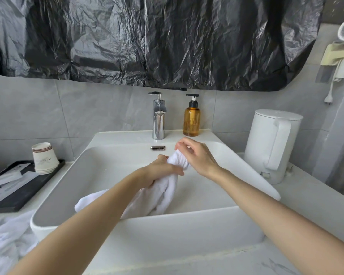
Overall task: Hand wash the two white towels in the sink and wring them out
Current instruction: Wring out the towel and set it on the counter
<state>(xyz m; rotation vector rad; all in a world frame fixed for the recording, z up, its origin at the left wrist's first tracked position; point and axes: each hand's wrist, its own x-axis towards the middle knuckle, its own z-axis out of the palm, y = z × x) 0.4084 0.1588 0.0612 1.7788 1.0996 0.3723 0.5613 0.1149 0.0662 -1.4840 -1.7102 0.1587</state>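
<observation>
With the left hand (pixel 163 169) squeezing the white towel (pixel 161 194) over the sink (pixel 111 167), the right hand (pixel 200 158), grip unclear, should grab the top and twist hard.

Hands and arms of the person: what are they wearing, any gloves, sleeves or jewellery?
Nothing visible. The left arm and right arm are bare as far as the picture shows, no sleeves. The left hand and right hand wear no gloves, rings, watch or bracelet.
</observation>
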